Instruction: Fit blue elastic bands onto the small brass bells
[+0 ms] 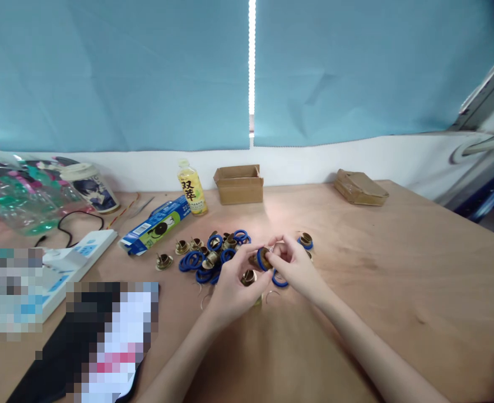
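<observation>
Both hands meet over the table around a round brass-coloured fitting with a blue ring [264, 259] about it. My left hand [234, 282] grips it from the left, fingers curled and thumb below. From the right, my right hand [295, 266] pinches the same piece between thumb and fingers. Another brass fitting [248, 277] shows just behind my left hand. A loose blue ring [279, 279] lies partly under my right hand. To the left is a heap of blue rings [192, 261] and brass fittings [210, 261]. Beyond my right hand stands a fitting with a blue ring [305, 240].
Behind the heap are a blue carton [157, 225], a yellow drink bottle [192, 187] and an open cardboard box [241, 187]. A brown package [360, 187] lies back right. A power strip [79, 260], a cup [91, 187] and plastic bottles [20, 201] fill the left side.
</observation>
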The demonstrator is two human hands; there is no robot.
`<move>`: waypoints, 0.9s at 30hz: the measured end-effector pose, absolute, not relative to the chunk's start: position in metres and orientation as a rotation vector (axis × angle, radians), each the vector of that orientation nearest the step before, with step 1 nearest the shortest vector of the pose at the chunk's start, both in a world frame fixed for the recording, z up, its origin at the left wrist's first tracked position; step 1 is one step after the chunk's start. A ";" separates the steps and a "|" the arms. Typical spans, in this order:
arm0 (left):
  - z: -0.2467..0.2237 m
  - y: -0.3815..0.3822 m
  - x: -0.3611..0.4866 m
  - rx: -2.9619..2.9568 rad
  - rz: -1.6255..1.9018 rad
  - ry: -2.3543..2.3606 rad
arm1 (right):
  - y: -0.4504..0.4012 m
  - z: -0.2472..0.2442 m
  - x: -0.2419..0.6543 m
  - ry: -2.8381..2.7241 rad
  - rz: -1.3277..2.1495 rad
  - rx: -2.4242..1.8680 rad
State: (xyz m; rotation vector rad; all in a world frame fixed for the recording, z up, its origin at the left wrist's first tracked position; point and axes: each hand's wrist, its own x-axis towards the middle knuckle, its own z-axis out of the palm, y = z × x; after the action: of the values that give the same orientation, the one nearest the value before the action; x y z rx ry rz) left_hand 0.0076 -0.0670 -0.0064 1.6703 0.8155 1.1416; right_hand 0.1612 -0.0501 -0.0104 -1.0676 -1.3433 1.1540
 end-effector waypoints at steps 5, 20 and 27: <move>-0.005 -0.067 0.008 1.747 1.147 0.950 | -0.051 -0.004 0.162 -1.340 1.182 -1.066; -0.007 -0.067 0.010 2.184 1.232 1.253 | -0.065 0.008 0.166 -1.671 1.024 -0.996; -0.012 -0.065 0.009 2.257 1.133 1.226 | -0.063 0.010 0.171 -1.897 0.742 -1.060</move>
State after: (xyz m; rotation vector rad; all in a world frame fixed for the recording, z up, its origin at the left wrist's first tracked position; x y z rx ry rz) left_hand 0.0086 -0.0655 -0.0122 2.2570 1.2257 1.1332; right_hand 0.1715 -0.0634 0.0102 -1.0602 -1.8975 0.7416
